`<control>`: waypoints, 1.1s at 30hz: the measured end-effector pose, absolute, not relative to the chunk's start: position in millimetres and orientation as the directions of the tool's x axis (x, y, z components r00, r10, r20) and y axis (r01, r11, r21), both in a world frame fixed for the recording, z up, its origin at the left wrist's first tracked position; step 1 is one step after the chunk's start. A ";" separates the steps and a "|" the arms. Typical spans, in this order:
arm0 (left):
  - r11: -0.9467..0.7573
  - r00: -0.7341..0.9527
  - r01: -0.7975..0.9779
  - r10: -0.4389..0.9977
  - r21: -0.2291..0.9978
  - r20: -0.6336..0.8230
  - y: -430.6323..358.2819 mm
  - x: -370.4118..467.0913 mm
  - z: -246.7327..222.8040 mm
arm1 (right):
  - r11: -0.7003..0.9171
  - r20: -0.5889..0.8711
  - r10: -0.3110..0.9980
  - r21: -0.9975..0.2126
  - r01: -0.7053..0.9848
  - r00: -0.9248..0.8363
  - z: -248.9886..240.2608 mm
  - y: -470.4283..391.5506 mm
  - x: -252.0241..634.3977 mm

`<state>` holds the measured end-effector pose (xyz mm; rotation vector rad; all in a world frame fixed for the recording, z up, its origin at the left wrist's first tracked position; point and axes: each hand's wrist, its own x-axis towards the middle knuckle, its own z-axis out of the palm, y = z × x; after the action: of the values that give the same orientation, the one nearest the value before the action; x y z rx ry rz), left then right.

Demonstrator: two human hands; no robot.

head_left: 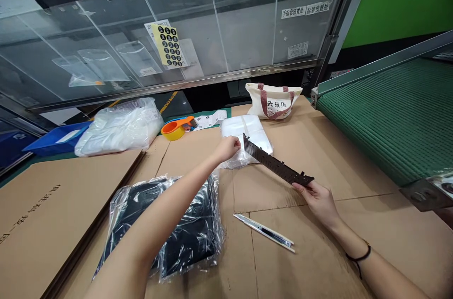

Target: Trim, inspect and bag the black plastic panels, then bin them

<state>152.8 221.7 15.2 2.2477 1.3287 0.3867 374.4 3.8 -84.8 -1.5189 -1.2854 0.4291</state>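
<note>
My right hand (318, 200) grips one end of a long dark perforated plastic part (274, 163) with small tabs along its edge. The part is held tilted, its far end near my left hand. My left hand (228, 148) is closed in a pinch over a stack of clear plastic bags (249, 127); whatever its fingers hold is hidden. Below the dark part lies a white utility knife (265, 232) on the cardboard. Dark parts wrapped in clear plastic (191, 228) lie beneath my left forearm.
A green conveyor belt (389, 110) runs along the right. A cloth bag (272, 101), an orange tape dispenser (177, 127), a bulky plastic bag (122, 127) and a blue tray (53, 141) stand at the back. Flat cardboard (56, 209) is stacked at left, with clear pockets (244, 20) above.
</note>
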 end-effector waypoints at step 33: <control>-0.336 0.451 0.753 0.889 0.566 -0.073 171.6 134.3 47.7 | -0.345 -0.453 0.891 -0.639 -0.687 -0.026 -28.7 -49.7 330.6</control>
<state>134.3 171.6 47.7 2.1748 1.3694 0.3388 330.6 -49.7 -28.7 -0.9848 -0.2876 1.6640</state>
